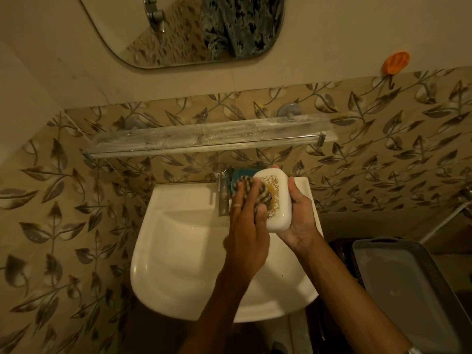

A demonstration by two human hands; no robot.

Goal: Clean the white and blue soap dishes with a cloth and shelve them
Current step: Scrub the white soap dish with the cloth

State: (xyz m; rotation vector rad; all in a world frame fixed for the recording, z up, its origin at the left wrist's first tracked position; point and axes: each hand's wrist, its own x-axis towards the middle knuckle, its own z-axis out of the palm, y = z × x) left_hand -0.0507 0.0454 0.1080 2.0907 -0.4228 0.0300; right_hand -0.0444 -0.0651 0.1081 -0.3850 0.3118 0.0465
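Note:
My right hand holds the white soap dish over the sink's back right corner; the dish has a gold pattern on its lid. My left hand presses a striped cloth against the dish's left side. Behind them the blue soap dish rests on the sink rim beside the tap, mostly hidden by the cloth and the white dish. A dusty glass shelf with a metal rail is fixed to the wall above the sink.
The white sink fills the middle, with a chrome tap at its back. A mirror hangs above. An orange holder sticks to the wall at upper right. A grey plastic basket stands at the right.

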